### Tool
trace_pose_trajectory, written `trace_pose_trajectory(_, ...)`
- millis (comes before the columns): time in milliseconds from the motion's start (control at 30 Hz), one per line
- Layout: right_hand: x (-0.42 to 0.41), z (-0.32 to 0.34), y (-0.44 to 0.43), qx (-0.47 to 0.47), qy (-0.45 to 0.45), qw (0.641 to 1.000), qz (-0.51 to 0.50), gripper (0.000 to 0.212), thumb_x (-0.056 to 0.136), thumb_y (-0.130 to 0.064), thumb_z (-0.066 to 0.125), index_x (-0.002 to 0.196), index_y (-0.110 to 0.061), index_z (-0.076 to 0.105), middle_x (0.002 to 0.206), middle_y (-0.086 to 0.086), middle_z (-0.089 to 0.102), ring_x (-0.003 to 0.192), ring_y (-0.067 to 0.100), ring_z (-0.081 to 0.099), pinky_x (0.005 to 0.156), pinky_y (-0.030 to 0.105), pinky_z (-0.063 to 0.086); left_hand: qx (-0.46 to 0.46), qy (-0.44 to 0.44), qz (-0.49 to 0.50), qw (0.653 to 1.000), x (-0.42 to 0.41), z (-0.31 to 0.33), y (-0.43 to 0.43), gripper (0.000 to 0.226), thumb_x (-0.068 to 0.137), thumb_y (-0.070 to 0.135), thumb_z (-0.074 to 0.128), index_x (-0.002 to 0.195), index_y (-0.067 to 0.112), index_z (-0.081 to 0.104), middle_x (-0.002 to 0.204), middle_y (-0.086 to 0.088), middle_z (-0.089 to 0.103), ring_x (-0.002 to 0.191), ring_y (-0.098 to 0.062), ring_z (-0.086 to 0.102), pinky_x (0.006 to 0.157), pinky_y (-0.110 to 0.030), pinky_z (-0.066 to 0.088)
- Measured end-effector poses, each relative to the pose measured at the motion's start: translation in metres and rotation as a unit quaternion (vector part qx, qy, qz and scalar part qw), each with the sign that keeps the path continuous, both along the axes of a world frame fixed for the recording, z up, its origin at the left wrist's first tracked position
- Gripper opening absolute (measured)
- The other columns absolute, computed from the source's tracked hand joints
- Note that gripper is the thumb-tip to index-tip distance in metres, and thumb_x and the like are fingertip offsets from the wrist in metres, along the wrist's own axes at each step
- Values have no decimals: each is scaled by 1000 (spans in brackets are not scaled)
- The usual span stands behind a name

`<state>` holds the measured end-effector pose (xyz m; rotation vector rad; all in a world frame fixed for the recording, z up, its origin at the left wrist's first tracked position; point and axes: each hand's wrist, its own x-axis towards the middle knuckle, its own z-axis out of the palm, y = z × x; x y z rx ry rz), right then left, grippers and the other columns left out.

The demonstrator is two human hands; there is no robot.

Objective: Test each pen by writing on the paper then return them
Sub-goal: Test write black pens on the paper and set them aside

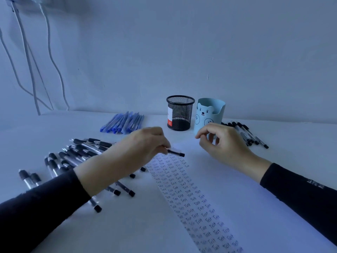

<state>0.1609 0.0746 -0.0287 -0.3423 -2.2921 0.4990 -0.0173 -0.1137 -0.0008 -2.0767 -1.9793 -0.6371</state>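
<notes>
My left hand [144, 145] grips a black capped pen [176, 153], holding it level above the top of the paper [237, 189]. The pen's cap end points right. Rows of the word "Test" fill the paper's left strip. My right hand [220, 143] hovers to the right of the pen with fingers loosely curled and thumb near forefinger, holding nothing. A large pile of black pens [76, 157] lies on the table under and left of my left forearm.
A black mesh pen cup [180, 112] and a light blue bear cup [209, 114] stand at the back by the wall. Blue pens [124, 123] lie in a bunch left of the cups. A smaller group of black pens [249, 134] lies at the right. White cables [31, 70] hang down the wall.
</notes>
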Motion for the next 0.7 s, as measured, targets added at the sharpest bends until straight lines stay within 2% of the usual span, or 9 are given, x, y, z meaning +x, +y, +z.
trace_pose_trajectory(67, -2, 2, -2, -17, -35, 999, 26, 22, 80, -45, 51, 83, -33, 70, 81, -22, 64, 73, 10, 60, 62, 29, 47, -26, 5, -16, 1000, 4, -11, 4, 17, 88, 20, 68, 102, 11, 75, 91, 3, 64, 74, -12, 64, 68, -28, 54)
trace_pose_trajectory(133, -3, 4, -6, -32, -95, 993, 56, 31, 81, -55, 54, 87, -31, 74, 84, -22, 66, 80, 9, 59, 69, 25, 44, -14, -23, -10, 1000, -4, -16, 7, 21, 89, 20, 67, 107, 12, 74, 93, 4, 65, 74, -6, 62, 70, -26, 54)
trace_pose_trajectory(267, -4, 5, -12, 88, -174, 980, 45, 57, 70, -81, 51, 91, -36, 77, 86, -21, 63, 86, 4, 54, 83, 26, 42, 25, -54, 24, 998, -24, -16, 8, 24, 87, 17, 69, 110, 13, 72, 93, 6, 65, 77, -4, 64, 75, -28, 56)
trace_pose_trajectory(333, -6, 2, -14, 106, -180, 977, 50, 55, 69, -81, 52, 87, -35, 77, 87, -20, 60, 85, 3, 52, 82, 26, 41, 22, -70, 39, 997, -30, -16, 8, 22, 89, 18, 67, 111, 16, 71, 94, 8, 65, 80, -2, 65, 78, -28, 56)
trace_pose_trajectory(400, -7, 0, -11, 72, -156, 983, 68, 39, 74, -65, 62, 82, -29, 75, 87, -17, 62, 82, 5, 54, 76, 25, 44, 14, -88, 53, 995, -33, -15, 7, 21, 91, 19, 65, 111, 17, 70, 96, 8, 64, 83, -3, 65, 80, -29, 55)
trace_pose_trajectory(467, -5, 7, -8, -30, -110, 991, 71, 19, 79, -40, 75, 79, -22, 72, 89, -10, 67, 80, 5, 59, 73, 23, 46, 17, -91, 55, 994, -34, -17, 7, 21, 92, 22, 63, 112, 19, 69, 97, 10, 64, 84, -3, 64, 80, -28, 55)
trace_pose_trajectory(533, -1, 22, -7, -205, -42, 975, 78, 10, 83, -28, 76, 82, -21, 68, 92, -4, 72, 82, 9, 64, 78, 27, 49, 25, -94, 56, 994, -31, -17, 8, 22, 93, 29, 60, 112, 23, 68, 97, 12, 63, 86, -1, 63, 80, -27, 54)
trace_pose_trajectory(633, -1, 42, -7, -413, 95, 898, 120, 9, 98, -25, 55, 94, -18, 60, 93, 5, 73, 79, 15, 68, 73, 29, 53, -5, -91, 52, 994, -28, -17, 7, 35, 92, 49, 52, 118, 30, 64, 103, 18, 61, 95, 2, 59, 83, -28, 53)
trace_pose_trajectory(700, -1, 48, -10, -497, 140, 843, 155, 15, 103, -31, 45, 98, -22, 56, 80, 0, 65, 68, 17, 63, 66, 30, 50, -69, -44, 33, 996, -25, -19, 6, 50, 87, 69, 43, 125, 40, 57, 113, 26, 57, 106, 5, 54, 96, -28, 47)
